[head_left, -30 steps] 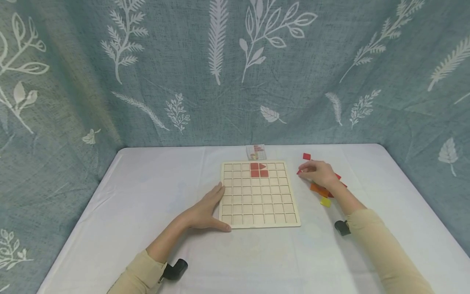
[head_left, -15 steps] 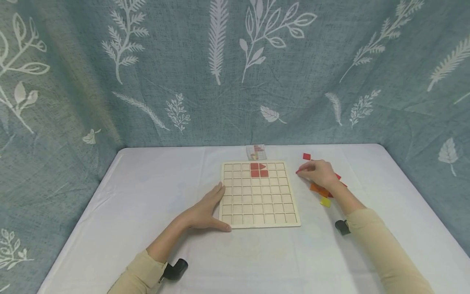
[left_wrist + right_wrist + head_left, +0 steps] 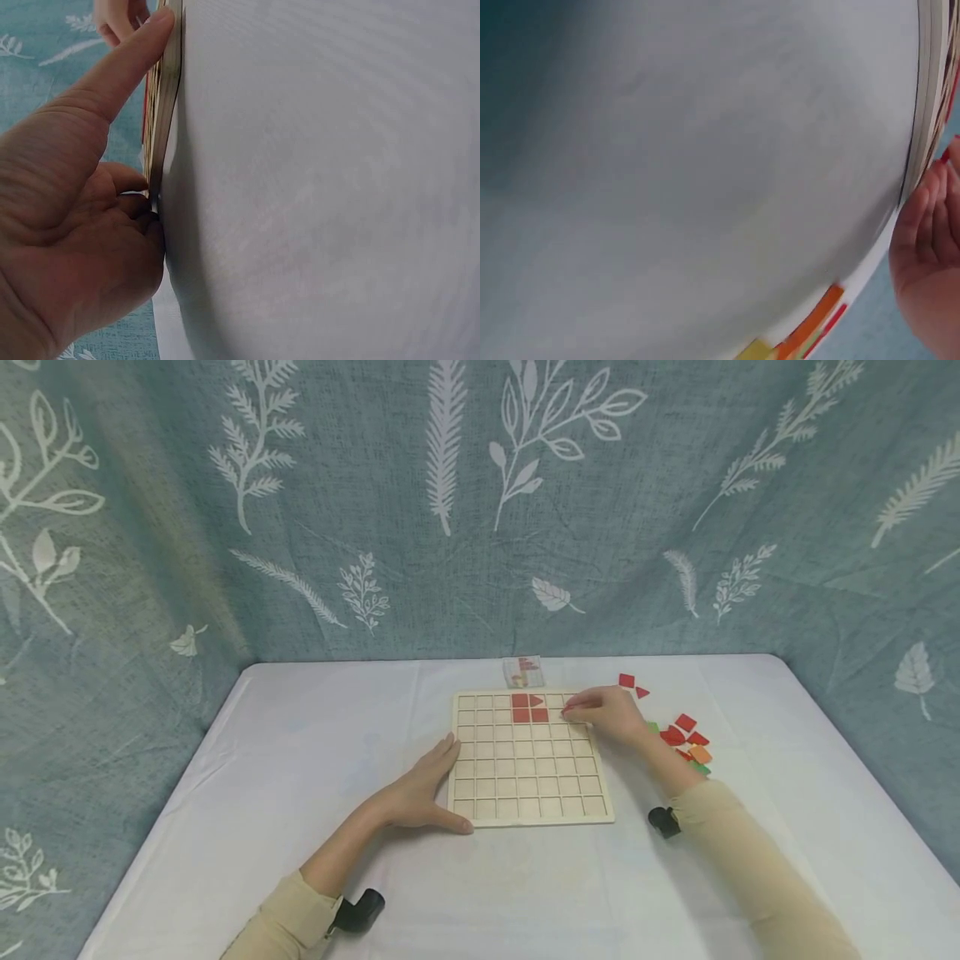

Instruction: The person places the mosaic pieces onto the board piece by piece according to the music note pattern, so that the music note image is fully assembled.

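A light wooden grid board (image 3: pixel 527 768) lies flat on the table. My left hand (image 3: pixel 416 789) rests against its lower left corner, fingers extended along the left side and straight thumb at the front edge. In the left wrist view the thumb lies along the board's pale rim (image 3: pixel 171 82). Over the upper right cells, my right hand (image 3: pixel 611 714) pinches a small red tile (image 3: pixel 566 711), mostly hidden by the fingertips. Three red square tiles (image 3: pixel 521 715) and a red triangle tile (image 3: pixel 536 701) sit in the board's upper cells.
Several loose red, orange and green tiles (image 3: pixel 686 722) lie right of the board, partly under my right forearm. A red square (image 3: pixel 627 680) and a red triangle (image 3: pixel 642 692) lie farther back. A clear-looking picture card (image 3: pixel 522 672) lies behind the board.
My right hand has moved left from beside the tile pile to over the board, carrying the red tile. More loose tiles now show. The left hand and board have stayed put.
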{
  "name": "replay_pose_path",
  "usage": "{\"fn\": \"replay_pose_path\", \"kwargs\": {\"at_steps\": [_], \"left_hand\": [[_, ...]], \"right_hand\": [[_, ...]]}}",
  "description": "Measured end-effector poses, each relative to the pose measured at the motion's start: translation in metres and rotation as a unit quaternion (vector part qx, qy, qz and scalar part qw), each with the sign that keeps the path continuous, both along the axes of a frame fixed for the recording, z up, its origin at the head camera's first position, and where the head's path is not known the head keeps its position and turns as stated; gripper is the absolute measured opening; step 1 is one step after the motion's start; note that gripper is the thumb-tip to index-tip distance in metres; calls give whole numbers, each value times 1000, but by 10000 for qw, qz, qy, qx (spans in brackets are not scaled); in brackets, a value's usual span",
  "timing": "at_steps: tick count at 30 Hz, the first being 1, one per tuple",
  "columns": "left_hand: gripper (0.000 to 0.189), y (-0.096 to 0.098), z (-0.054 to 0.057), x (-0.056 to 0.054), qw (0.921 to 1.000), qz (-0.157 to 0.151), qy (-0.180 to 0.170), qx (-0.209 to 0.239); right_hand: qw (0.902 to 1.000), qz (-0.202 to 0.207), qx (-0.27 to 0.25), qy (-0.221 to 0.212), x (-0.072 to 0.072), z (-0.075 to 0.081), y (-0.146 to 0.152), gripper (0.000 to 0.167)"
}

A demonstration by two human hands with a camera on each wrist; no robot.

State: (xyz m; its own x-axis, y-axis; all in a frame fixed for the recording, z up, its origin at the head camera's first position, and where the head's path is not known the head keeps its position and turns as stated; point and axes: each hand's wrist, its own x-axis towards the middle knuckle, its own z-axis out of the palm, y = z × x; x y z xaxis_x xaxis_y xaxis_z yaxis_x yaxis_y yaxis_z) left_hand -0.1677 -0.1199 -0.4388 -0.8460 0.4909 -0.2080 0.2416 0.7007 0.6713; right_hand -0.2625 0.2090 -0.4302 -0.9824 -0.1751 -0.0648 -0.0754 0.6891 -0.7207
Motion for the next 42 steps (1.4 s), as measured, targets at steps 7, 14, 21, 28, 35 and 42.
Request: {"fn": "replay_pose_path", "kwargs": {"at_steps": [7, 14, 21, 28, 35, 42], "left_hand": [[128, 0, 2, 0, 10000, 42, -53, -8], [127, 0, 3, 0, 10000, 16, -48, 0], [127, 0, 4, 0, 10000, -25, -55, 22], [127, 0, 1, -1, 10000, -37, -30, 12], [128, 0, -1, -1, 10000, 13, -2, -1], [127, -1, 0, 0, 10000, 7, 25, 43]], "right_hand": [[9975, 498, 325, 384, -1, 0, -14, 26], [9950, 818, 221, 526, 0, 0, -18, 23], [9941, 810, 271, 668, 1, 0, -23, 24], [9965, 636, 219, 494, 3, 2, -24, 24], [9994, -241, -68, 232, 0, 9, 0, 27], [9932, -1138, -227, 139, -12, 8, 40, 33]]}}
